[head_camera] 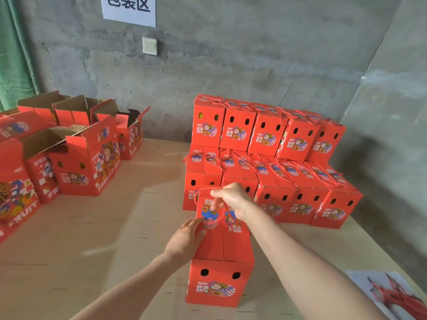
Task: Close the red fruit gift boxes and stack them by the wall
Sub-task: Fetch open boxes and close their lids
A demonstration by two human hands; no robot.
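Note:
A closed red fruit gift box [219,271] stands on the wooden table just in front of me. My right hand [231,198] pinches its red rope handle [209,190] above the far end of the lid. My left hand [187,239] rests on the box's left top edge, fingers fairly straight against the lid. Behind the box, closed red boxes are stacked two rows high against the wall [265,158], rope handles lying on their tops.
Several open red boxes [76,158] with raised flaps stand at the left of the table. A clear bag of red ropes [397,296] lies at the near right. The grey concrete wall [231,65] carries a paper sign and a switch. Bare tabletop [104,239] shows in the middle.

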